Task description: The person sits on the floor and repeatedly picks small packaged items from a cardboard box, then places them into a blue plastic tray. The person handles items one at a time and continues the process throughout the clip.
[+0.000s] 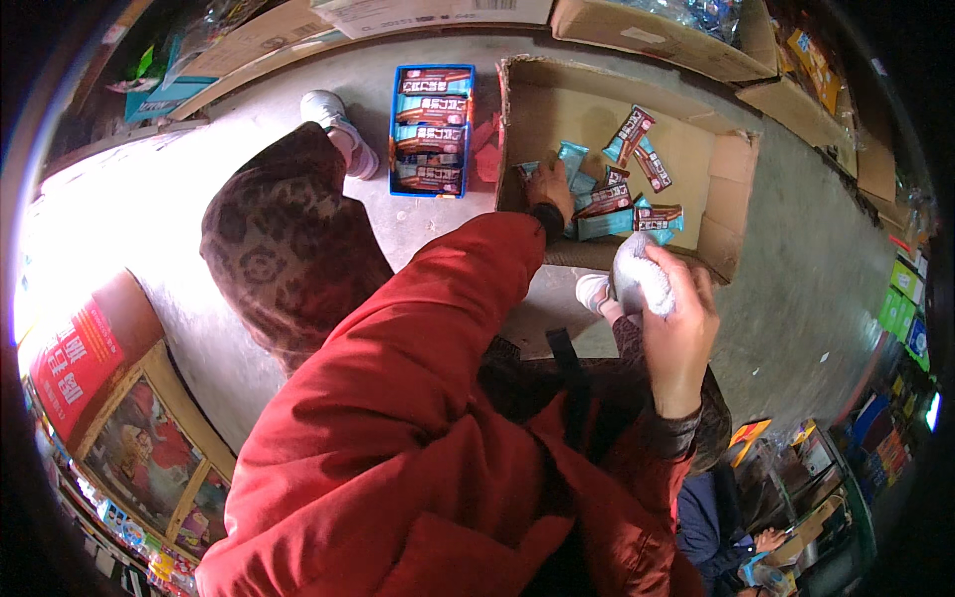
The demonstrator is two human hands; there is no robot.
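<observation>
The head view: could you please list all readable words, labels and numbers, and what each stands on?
Wording located, not copied:
Brown-and-blue bars: large white characters.
Red panel, left: pale characters.
Pale carton, top: dark print.
Green packages, right: any print too small to read.

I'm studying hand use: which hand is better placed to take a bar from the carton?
Probably the left hand: it's among the bars in the carton, while the right hand holds whitish fabric.

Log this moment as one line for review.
left hand: among wrapped bars in cardboard box | right hand: holding whitish fabric bundle | blue tray: bars inside, left of box
</observation>
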